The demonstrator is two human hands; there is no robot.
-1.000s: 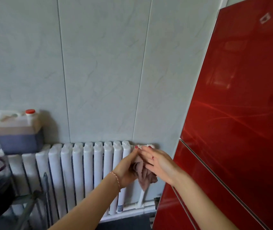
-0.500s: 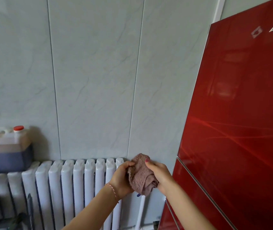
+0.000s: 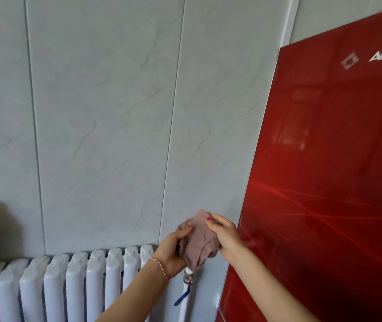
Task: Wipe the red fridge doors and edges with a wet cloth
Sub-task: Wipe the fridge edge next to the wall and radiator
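**Both hands bunch the cloth beside the red fridge door**

Head view: A crumpled, dusty-pink cloth (image 3: 198,240) is held up between two bare hands, in front of the pale tiled wall (image 3: 106,112) and just left of the red fridge door (image 3: 329,173). The cloth does not touch the door; a narrow strip of wall shows between them near the top of the cloth.

The left hand (image 3: 172,252) grips the cloth's lower left side, its fingers curled round the fabric with the thumb lying up along the folds. A thin red-and-white string bracelet (image 3: 161,269) circles that wrist. The right hand (image 3: 224,235) pinches the cloth's upper right edge, its fingers (image 3: 213,220) bent over the top of the fabric, one nail painted red. The back of this hand overlaps the door's left edge in the picture; whether it touches the door I cannot tell.

The door is glossy, with reflections and faint red streaks across it, and a silver logo (image 3: 350,62) with partly cropped lettering near its top. Below the hands stands a white ribbed radiator (image 3: 73,284) against the wall. A small metal valve with a blue lever (image 3: 183,296) shows just under the cloth's hanging end. At the far left edge a blurred dark shape sits above the radiator, too indistinct to identify.
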